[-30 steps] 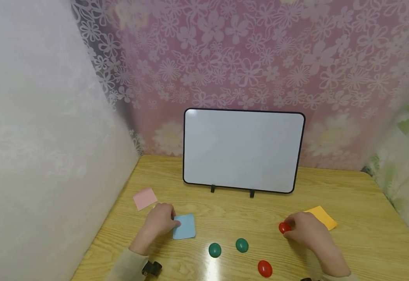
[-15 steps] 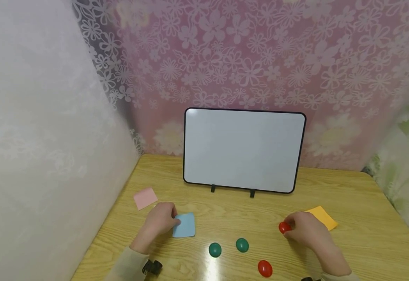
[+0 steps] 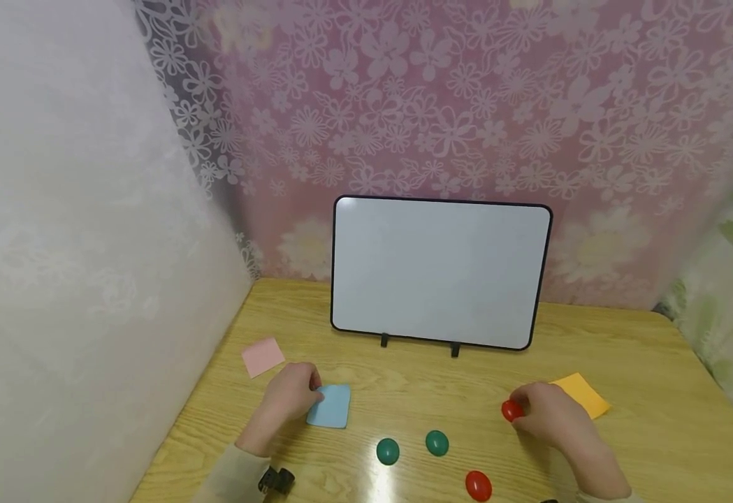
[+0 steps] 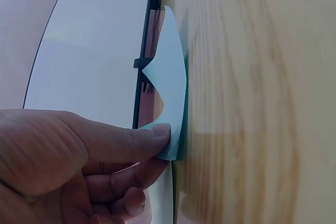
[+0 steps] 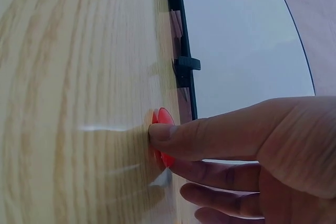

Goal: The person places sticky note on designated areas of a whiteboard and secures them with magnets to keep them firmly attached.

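My left hand (image 3: 292, 392) pinches the left edge of a light blue sticky note (image 3: 331, 409) between thumb and fingers. In the left wrist view the blue note (image 4: 173, 77) bends upward, close to the wooden surface. To the right, my right hand (image 3: 548, 412) holds a red round magnet (image 3: 511, 410) between thumb and fingertips, low at the table. The right wrist view shows the thumb on that red magnet (image 5: 166, 116), its edge near the wood. A second red magnet (image 3: 479, 485) and two green magnets (image 3: 388, 451) lie between the hands, nearer the front.
A whiteboard (image 3: 441, 272) with a black frame stands upright on small black feet at the back of the wooden table (image 3: 397, 377). A pink sticky note (image 3: 263, 357) lies at the left, behind my left hand. An orange sticky note (image 3: 583, 395) lies partly behind my right hand.
The blue note has turned slightly under my left hand's grip. My right hand keeps its hold on the red magnet in nearly the same place. The head view has shifted a little.
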`<state>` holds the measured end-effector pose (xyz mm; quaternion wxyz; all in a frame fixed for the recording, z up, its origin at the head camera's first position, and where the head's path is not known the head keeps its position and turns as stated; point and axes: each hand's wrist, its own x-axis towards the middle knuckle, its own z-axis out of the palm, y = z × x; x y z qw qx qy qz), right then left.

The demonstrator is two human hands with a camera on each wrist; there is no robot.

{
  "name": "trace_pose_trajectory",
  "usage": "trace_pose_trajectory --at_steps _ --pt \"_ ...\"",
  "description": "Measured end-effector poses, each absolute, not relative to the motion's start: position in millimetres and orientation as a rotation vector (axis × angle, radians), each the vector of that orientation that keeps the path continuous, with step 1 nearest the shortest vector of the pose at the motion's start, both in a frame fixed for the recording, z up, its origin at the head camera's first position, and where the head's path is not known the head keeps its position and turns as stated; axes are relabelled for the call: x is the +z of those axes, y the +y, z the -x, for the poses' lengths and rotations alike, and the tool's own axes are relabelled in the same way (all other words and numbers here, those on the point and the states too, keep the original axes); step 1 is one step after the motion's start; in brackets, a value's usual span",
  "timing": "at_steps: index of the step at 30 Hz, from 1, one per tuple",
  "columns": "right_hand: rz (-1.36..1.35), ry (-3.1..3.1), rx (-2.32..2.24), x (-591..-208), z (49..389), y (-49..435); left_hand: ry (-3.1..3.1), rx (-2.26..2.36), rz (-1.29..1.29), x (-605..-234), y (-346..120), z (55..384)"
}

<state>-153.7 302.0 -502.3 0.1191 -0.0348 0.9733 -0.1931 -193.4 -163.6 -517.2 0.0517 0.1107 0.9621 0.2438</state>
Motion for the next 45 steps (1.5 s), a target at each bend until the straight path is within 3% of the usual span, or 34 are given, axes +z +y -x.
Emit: trace_pose_trajectory --at_steps 26,45 --pt "0.109 2.840 -0.573 -500.3 149.2 303.0 2.928 0.819 -0.375 -517.0 -162.9 195.6" --pt "0.256 2.906 -0.498 -504.0 152.9 304.4 2.935 1.027 -0.390 -513.7 -166.0 201.7"
